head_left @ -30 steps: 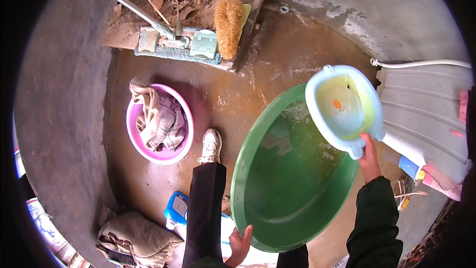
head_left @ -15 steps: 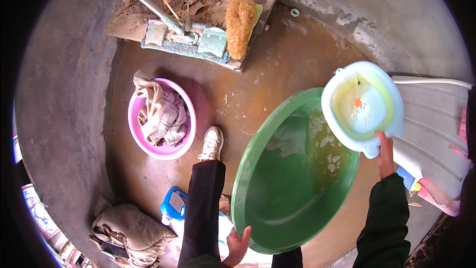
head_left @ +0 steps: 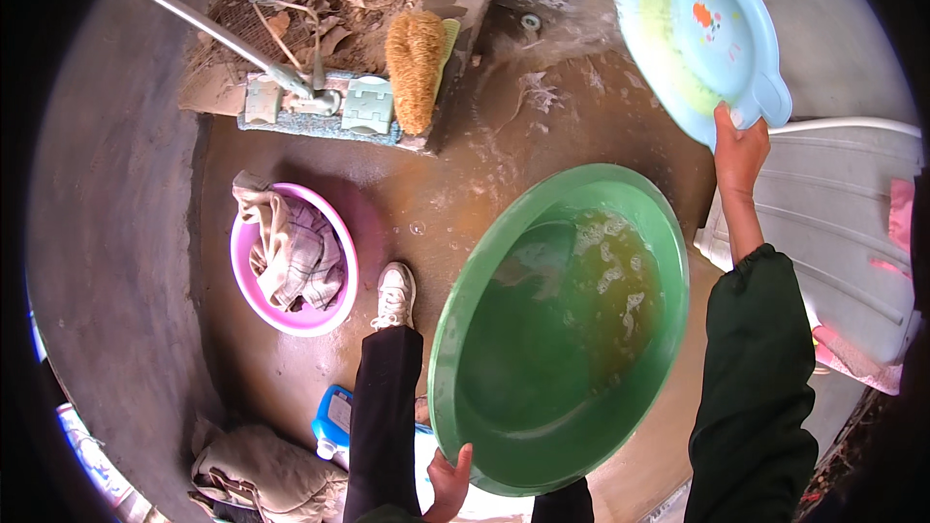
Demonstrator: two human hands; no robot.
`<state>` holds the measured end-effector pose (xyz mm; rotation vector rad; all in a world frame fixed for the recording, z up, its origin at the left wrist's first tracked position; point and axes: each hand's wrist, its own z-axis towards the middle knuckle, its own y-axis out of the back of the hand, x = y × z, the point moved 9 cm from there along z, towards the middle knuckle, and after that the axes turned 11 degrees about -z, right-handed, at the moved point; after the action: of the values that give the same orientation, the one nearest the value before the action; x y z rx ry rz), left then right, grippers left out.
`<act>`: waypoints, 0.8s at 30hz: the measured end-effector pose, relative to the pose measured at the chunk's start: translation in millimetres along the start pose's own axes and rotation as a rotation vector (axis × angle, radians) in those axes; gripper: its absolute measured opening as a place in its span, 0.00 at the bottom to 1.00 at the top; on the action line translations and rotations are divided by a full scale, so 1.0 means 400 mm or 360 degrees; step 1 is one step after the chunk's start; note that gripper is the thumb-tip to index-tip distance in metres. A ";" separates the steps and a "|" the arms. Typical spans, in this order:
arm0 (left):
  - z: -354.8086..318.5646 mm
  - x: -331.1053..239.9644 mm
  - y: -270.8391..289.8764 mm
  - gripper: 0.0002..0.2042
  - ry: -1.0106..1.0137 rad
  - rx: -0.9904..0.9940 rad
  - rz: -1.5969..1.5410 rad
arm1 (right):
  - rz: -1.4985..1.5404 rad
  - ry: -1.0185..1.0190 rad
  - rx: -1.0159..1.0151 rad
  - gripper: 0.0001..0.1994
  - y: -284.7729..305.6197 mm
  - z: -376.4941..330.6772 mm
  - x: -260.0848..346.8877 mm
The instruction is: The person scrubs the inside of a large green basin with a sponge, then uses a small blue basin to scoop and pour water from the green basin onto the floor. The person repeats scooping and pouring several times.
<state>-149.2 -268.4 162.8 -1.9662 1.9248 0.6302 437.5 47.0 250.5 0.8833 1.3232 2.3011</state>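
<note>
With its fingers closed on the near rim, my left hand [head_left: 449, 481] holds a large green basin [head_left: 513, 431], which is tilted. Brownish, foamy water [head_left: 620, 295] lies toward the basin's right side. My right hand [head_left: 741, 150] grips the rim of a small light-blue washbasin [head_left: 751, 34] beside its handle. That washbasin is raised at the far right, tipped over the wet floor, apart from the green basin. An orange and white picture decorates its inside, and a pale yellowish-green band runs along its left side.
A pink basin [head_left: 347, 257] with plaid cloth [head_left: 305, 261] stands left of my shoe [head_left: 395, 295]. Close by are a blue bottle [head_left: 334, 416] and a brown garment [head_left: 266, 470]. A flat mop [head_left: 320, 107] and bristly brush [head_left: 414, 68] rest by a debris-covered slab. A grey ribbed panel [head_left: 823, 232] is at right.
My right hand has swung the washbasin up and away from above the green basin, tipping it. Splashed water now shows on the far floor. My left hand keeps its hold.
</note>
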 end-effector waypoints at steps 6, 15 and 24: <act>0.008 -0.009 -0.008 0.10 -0.0025 0.0086 -0.0135 | -0.0174 0.0206 -0.0237 0.18 0.125 -0.029 -0.054; 0.023 -0.017 0.001 0.11 -0.0048 0.0074 0.0134 | 0.0189 -0.0681 0.0077 0.20 0.248 -0.501 -0.537; 0.043 -0.067 -0.002 0.15 -0.0187 0.0062 0.0499 | 0.0465 -0.1705 0.0168 0.24 0.315 -1.262 -0.773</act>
<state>-149.6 -236.7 161.9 -1.5783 2.1709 0.7632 335.2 -519.9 64.8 2.0347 0.8308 1.4398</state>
